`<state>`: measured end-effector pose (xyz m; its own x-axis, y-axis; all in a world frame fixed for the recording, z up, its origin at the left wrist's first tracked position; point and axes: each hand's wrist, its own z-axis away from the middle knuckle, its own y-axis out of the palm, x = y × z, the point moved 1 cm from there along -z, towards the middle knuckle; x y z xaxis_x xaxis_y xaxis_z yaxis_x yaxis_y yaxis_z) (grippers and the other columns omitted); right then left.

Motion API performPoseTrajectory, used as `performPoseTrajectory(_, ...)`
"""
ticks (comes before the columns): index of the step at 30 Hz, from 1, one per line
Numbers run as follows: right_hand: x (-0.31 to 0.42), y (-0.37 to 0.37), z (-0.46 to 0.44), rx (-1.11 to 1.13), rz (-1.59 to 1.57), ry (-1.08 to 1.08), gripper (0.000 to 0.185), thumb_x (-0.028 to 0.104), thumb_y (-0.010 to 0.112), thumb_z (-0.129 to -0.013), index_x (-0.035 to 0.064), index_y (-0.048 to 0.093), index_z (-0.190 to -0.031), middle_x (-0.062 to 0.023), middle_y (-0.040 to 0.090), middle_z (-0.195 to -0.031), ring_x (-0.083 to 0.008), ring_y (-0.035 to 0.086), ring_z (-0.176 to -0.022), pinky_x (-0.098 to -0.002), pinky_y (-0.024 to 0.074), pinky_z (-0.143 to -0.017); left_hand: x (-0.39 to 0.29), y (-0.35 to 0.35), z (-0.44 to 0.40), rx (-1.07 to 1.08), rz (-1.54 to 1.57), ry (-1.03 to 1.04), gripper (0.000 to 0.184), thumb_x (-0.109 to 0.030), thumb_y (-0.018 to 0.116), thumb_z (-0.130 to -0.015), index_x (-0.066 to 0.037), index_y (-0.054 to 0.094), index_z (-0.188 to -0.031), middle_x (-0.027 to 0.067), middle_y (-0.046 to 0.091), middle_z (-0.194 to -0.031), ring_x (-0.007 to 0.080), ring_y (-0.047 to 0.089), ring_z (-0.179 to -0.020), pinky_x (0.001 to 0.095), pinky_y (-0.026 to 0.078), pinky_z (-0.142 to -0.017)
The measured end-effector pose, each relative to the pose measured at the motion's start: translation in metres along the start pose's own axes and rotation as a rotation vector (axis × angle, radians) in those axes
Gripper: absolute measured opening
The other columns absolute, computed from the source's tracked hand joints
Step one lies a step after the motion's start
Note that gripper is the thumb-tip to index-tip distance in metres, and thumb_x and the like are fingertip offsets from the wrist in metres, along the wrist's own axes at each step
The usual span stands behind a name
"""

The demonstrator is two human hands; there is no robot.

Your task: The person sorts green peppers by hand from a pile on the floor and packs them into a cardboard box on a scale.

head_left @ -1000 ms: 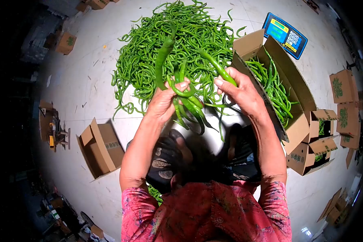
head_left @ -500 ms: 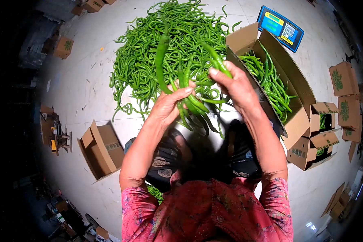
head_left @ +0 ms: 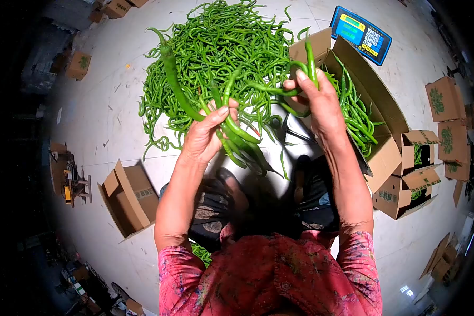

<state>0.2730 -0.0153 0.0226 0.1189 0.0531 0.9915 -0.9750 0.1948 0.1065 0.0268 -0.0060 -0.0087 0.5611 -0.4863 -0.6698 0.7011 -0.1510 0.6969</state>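
Several long green chili peppers (head_left: pixel 238 136) are bunched in my left hand (head_left: pixel 208 131), its thumb pressed across them. One thick chili in that bunch sticks up and to the left. My right hand (head_left: pixel 321 100) is closed on a few green chilies (head_left: pixel 311 60), one pointing upward and others reaching left. Behind both hands a large heap of green chilies (head_left: pixel 216 58) lies on the floor. To the right of my right hand stands an open cardboard box (head_left: pixel 382 92) with green chilies inside.
A blue digital scale display (head_left: pixel 361 35) stands beyond the box. Smaller open boxes (head_left: pixel 405 195) holding chilies are at the right, near stacked cartons (head_left: pixel 445 102). An open carton (head_left: pixel 130 197) lies on the floor (head_left: pixel 102 126) at the left.
My hands have moved apart. The left went slightly left with its bunch, and the right moved right and up toward the open box with its chilies.
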Motion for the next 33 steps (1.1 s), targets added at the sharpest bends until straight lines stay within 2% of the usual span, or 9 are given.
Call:
performPoseTrajectory(2,0.001,0.005,0.004,0.009,0.298,-0.173,0.024,0.026,0.057,-0.093,0.0041,0.053,-0.101,-0.0062,0.064,-0.084,-0.0124,0.058,-0.071,-0.0290,0.0468,-0.067,0.002,0.001,-0.001,0.005,-0.029,-0.010,0.026,-0.011,0.066,-0.086,-0.001,0.059,-0.110,0.0064,0.064,-0.090,0.0145,0.061,-0.081,0.0278,0.051,-0.073)
performPoseTrajectory(7,-0.015,0.034,0.019,0.494,0.284,0.051,0.041,0.037,0.063,-0.087,0.0012,0.058,-0.108,-0.0119,0.064,-0.088,-0.0202,0.061,-0.077,-0.0349,0.0487,-0.072,0.005,0.024,0.002,-0.105,-0.191,-0.027,0.030,-0.014,0.071,-0.084,-0.004,0.058,-0.109,0.0017,0.062,-0.094,0.0106,0.060,-0.085,0.0232,0.049,-0.067)
performPoseTrajectory(9,-0.029,0.040,0.020,0.551,0.411,0.003,0.053,0.041,0.072,-0.078,-0.0004,0.059,-0.109,-0.0171,0.066,-0.098,-0.0260,0.062,-0.089,-0.0380,0.0481,-0.079,0.010,0.024,0.000,-0.148,-0.232,-0.016,0.030,-0.017,0.072,-0.084,-0.006,0.058,-0.107,0.0014,0.062,-0.095,0.0107,0.060,-0.083,0.0239,0.049,-0.065)
performPoseTrajectory(11,-0.023,0.042,0.023,0.538,0.518,-0.029,0.055,0.038,0.075,-0.076,0.0005,0.059,-0.112,-0.0142,0.066,-0.095,-0.0229,0.061,-0.088,-0.0358,0.0476,-0.079,0.015,0.027,-0.002,-0.177,-0.219,0.008,0.030,-0.018,0.072,-0.084,-0.006,0.058,-0.107,0.0012,0.061,-0.096,0.0109,0.059,-0.082,0.0243,0.048,-0.064)
performPoseTrajectory(15,-0.020,0.034,0.017,0.507,0.069,0.090,0.046,0.027,0.072,-0.081,-0.0005,0.057,-0.115,-0.0058,0.063,-0.096,-0.0151,0.056,-0.090,-0.0302,0.0445,-0.084,0.004,0.016,0.005,-0.148,-0.289,-0.020,0.031,-0.018,0.073,-0.083,-0.005,0.059,-0.108,0.0004,0.059,-0.094,0.0100,0.059,-0.078,0.0196,0.043,-0.059)
performPoseTrajectory(18,-0.005,0.011,0.003,0.378,-0.217,0.195,0.036,0.022,0.066,-0.088,0.0009,0.056,-0.114,-0.0046,0.061,-0.095,-0.0132,0.055,-0.094,-0.0273,0.0438,-0.086,-0.013,0.006,0.005,-0.009,-0.173,0.026,0.027,-0.016,0.069,-0.085,-0.001,0.061,-0.106,0.0011,0.057,-0.080,0.0119,0.057,-0.072,0.0219,0.043,-0.059)
performPoseTrajectory(23,0.004,-0.019,-0.009,0.425,-0.734,0.096,0.024,0.015,0.055,-0.095,-0.0028,0.053,-0.110,-0.0114,0.063,-0.091,-0.0238,0.062,-0.093,-0.0358,0.0483,-0.090,-0.044,-0.004,0.012,0.183,0.163,0.129,0.030,-0.010,0.062,-0.088,0.006,0.055,-0.112,0.0067,0.056,-0.081,0.0159,0.052,-0.073,0.0269,0.047,-0.064)
performPoseTrajectory(26,-0.001,-0.025,-0.012,0.470,-0.867,0.095,0.026,0.014,0.054,-0.095,-0.0037,0.052,-0.114,-0.0134,0.063,-0.094,-0.0286,0.063,-0.096,-0.0390,0.0507,-0.087,-0.049,-0.016,0.010,0.172,0.205,0.182,0.028,-0.009,0.059,-0.090,0.006,0.054,-0.114,0.0087,0.058,-0.086,0.0175,0.053,-0.077,0.0261,0.048,-0.065)
performPoseTrajectory(33,0.004,-0.018,-0.005,0.546,-0.910,0.035,0.032,0.015,0.055,-0.094,-0.0034,0.049,-0.119,-0.0126,0.062,-0.100,-0.0271,0.061,-0.099,-0.0384,0.0493,-0.088,-0.042,-0.006,0.012,0.102,0.107,0.142,0.029,-0.011,0.061,-0.090,0.004,0.054,-0.114,0.0073,0.057,-0.081,0.0183,0.054,-0.076,0.0268,0.048,-0.067)
